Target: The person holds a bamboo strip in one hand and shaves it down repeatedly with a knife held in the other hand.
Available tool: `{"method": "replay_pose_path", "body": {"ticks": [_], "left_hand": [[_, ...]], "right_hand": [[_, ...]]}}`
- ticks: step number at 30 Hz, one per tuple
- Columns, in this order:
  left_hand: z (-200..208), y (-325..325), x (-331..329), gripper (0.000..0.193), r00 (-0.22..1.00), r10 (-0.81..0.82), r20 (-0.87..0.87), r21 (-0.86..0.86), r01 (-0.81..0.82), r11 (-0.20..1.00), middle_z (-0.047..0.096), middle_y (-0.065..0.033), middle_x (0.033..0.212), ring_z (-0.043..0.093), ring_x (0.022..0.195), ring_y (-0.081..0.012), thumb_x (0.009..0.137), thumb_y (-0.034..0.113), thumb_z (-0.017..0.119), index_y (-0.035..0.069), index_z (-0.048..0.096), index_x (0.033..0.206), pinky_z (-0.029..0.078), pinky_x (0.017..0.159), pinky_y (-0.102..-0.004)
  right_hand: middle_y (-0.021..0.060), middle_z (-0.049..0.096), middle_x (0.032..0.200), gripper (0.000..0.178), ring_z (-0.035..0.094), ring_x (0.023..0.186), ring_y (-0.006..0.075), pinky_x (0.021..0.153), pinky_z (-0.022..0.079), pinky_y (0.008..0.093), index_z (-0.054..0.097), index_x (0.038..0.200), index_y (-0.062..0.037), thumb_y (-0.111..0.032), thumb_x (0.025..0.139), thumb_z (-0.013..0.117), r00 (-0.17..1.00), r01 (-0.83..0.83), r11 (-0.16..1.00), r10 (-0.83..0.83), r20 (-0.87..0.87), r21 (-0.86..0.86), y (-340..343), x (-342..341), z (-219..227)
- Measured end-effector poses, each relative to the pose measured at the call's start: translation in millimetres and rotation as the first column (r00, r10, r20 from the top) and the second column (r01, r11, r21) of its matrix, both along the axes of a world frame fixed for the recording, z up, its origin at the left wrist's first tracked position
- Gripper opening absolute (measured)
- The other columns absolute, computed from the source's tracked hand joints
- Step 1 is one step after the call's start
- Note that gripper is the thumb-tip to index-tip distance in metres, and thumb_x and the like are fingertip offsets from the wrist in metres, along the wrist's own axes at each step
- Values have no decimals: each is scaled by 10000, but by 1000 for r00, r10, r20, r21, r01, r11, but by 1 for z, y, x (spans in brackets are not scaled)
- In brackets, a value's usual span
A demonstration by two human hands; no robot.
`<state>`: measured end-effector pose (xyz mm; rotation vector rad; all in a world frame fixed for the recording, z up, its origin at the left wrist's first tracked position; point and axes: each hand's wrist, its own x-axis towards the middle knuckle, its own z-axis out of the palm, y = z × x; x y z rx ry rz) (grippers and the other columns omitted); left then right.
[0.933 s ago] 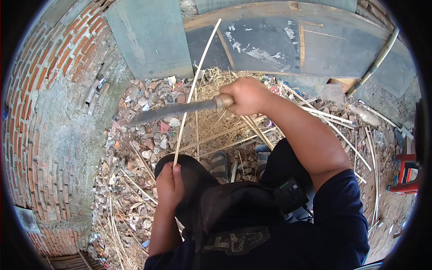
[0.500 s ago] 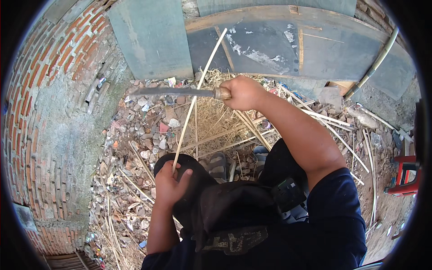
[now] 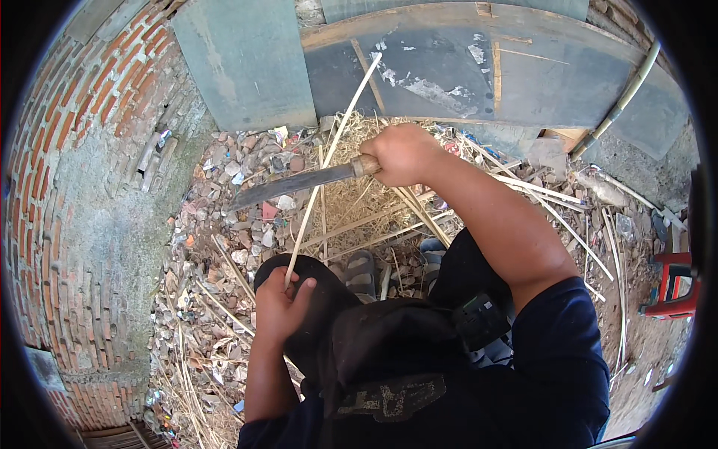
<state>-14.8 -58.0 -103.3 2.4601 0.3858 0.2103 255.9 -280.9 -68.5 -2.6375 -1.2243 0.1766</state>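
A long pale bamboo strip [image 3: 340,132] slants up and away from my left hand [image 3: 284,305], whose fingers close on its near end beside my left knee. My right hand [image 3: 406,156] is wrapped round the wooden handle [image 3: 366,165] of a machete. Its dark, wide blade [image 3: 288,185] points left and slightly down, crossing the strip around the middle of its length. Whether the edge touches the strip, I cannot tell.
Pale shavings [image 3: 357,198] and several loose strips [image 3: 422,217] lie on stony rubble before my sandals [image 3: 361,273]. A brick wall [image 3: 71,217] rises at left, grey panels [image 3: 419,71] stand ahead, and a red plastic stool [image 3: 671,288] is at far right.
The machete's tip has swung downward and its blade now shows broader. My left hand and the bamboo strip have barely shifted.
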Motion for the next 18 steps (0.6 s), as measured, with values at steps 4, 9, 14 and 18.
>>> {"method": "replay_pose_path", "body": {"ticks": [4,9,14,18], "left_hand": [[3,-5,4,320,1000,-9,-1,30,9,1000,427,-20,535,405,470,-136,845,242,784,15,571,918,353,476,-309],[9,-9,-3,276,1000,-24,-15,85,25,996,437,-2,543,400,488,-112,885,223,747,20,562,905,332,482,-297],[12,-8,-31,196,998,-57,-12,98,58,993,584,-187,631,612,610,-418,974,194,586,10,599,909,454,548,-457],[7,3,-69,275,994,20,-110,122,-6,993,570,-207,622,607,596,-418,1026,223,487,4,596,901,440,542,-464]], "right_hand": [[136,715,898,225,702,909,322,818,556,456,710,967,-127,-239,773,691,960,234,956,-198,-198,178,-22,34,-14],[142,720,917,245,703,901,319,821,562,447,709,990,-120,-213,765,685,992,107,990,-100,-77,88,-13,7,-1],[123,707,889,208,701,883,285,816,566,452,699,976,-107,-214,800,667,956,231,961,-196,-218,150,-29,31,-26],[116,702,878,217,698,877,299,784,558,479,704,986,-122,-216,798,652,989,63,997,-67,-130,-35,-11,13,-19]]}}
